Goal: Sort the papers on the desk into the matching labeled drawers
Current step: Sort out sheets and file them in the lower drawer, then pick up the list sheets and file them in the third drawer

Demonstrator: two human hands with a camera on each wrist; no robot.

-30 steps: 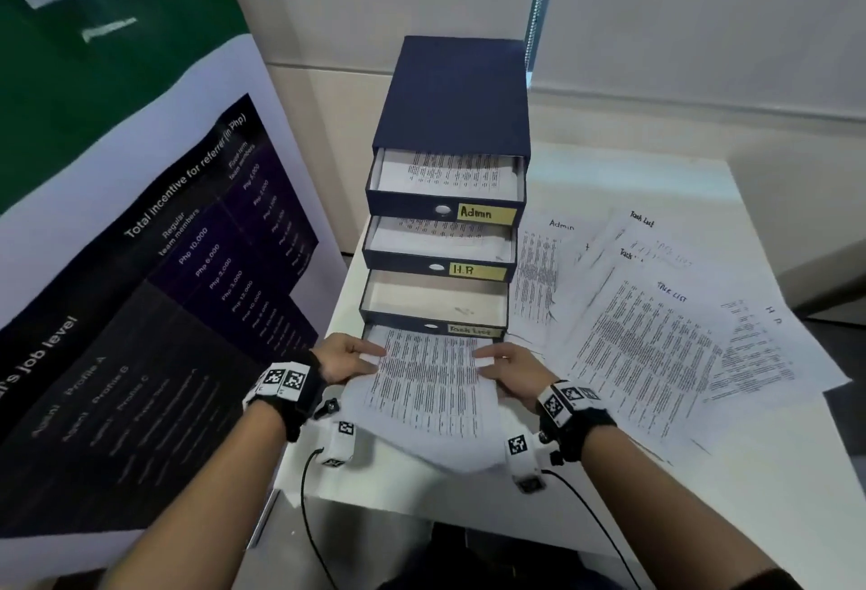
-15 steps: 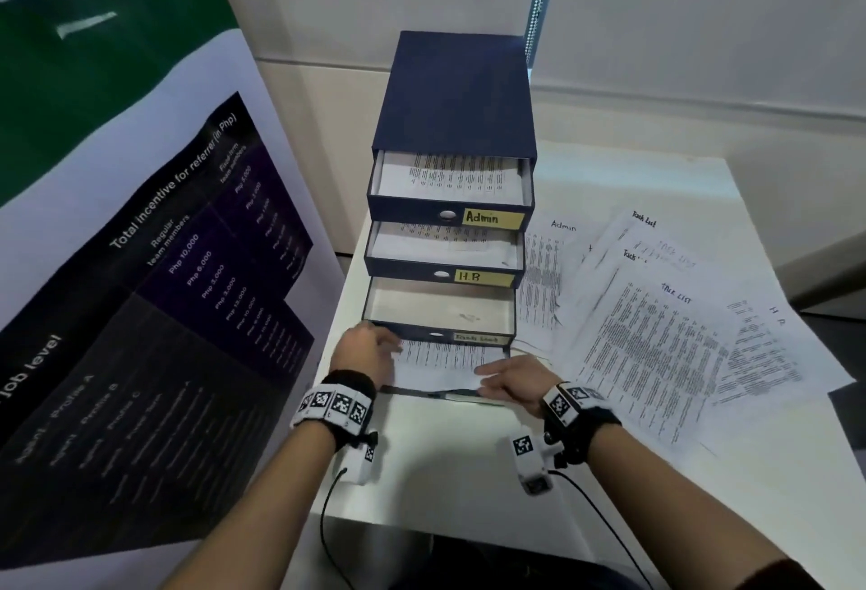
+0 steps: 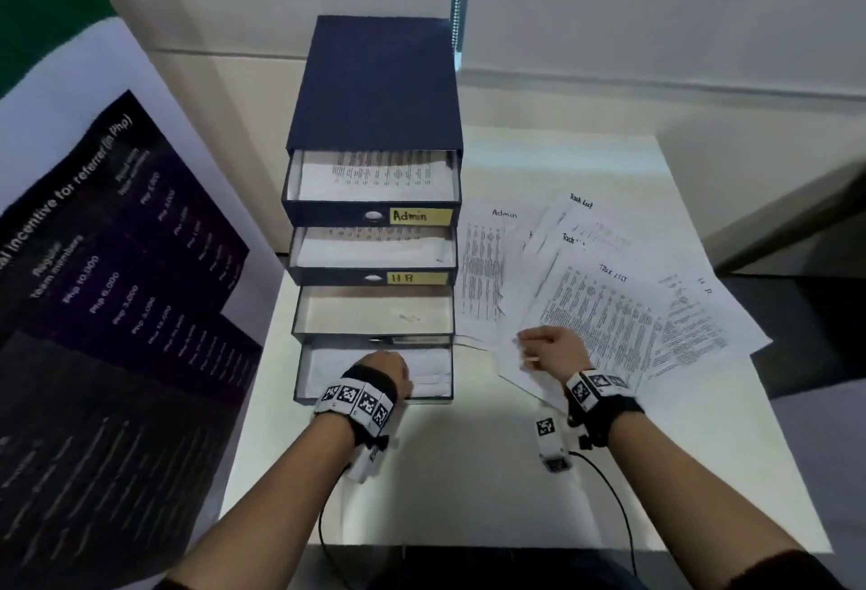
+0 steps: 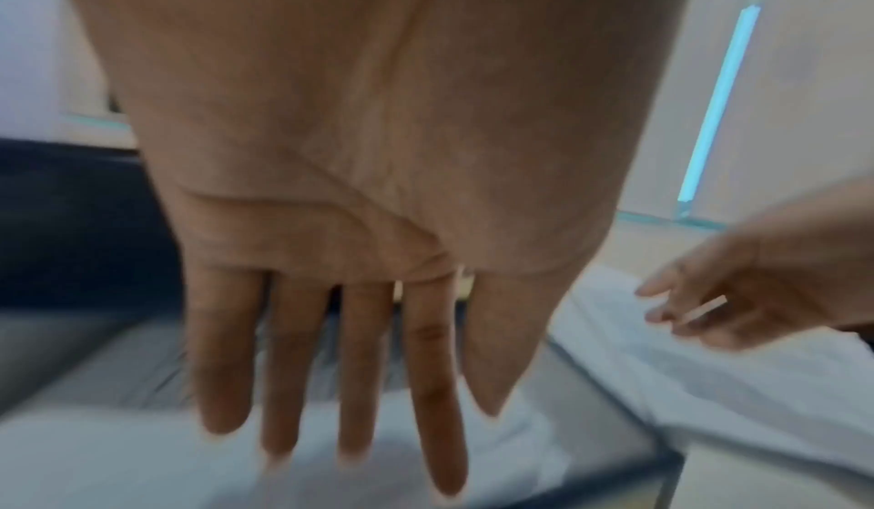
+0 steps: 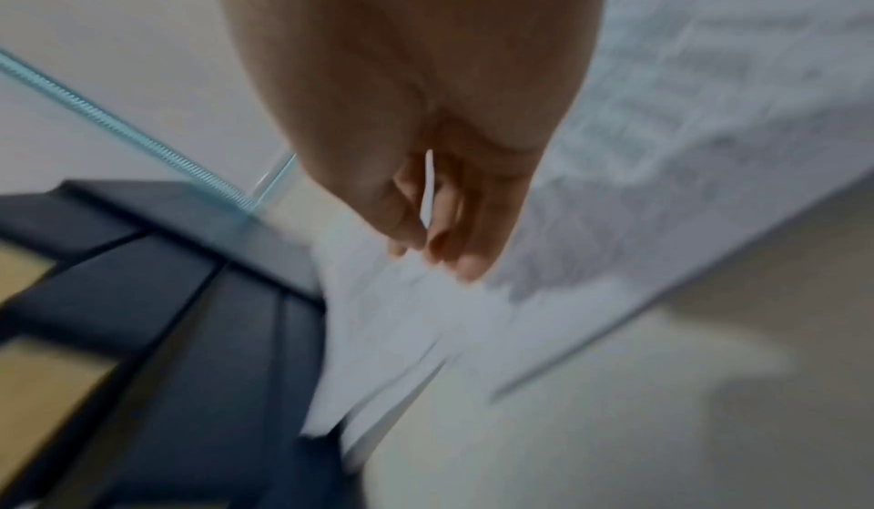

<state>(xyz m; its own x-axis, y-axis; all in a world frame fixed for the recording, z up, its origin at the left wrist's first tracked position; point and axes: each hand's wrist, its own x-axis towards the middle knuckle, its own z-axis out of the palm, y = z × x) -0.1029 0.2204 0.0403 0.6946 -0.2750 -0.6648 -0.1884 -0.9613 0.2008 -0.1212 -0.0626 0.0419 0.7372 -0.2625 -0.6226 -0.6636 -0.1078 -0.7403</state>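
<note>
White desk (image 3: 468,472): left hand (image 3: 382,367), fingers straight, hovers over the bottom drawer (image 3: 375,395); right hand (image 3: 553,348), loosely curled, touches the loose papers (image 3: 609,308).

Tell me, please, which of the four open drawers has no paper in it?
The third drawer from the top, just under the HR drawer. Its bare floor shows, while the Admin drawer, HR drawer and bottom drawer all hold sheets.
</note>
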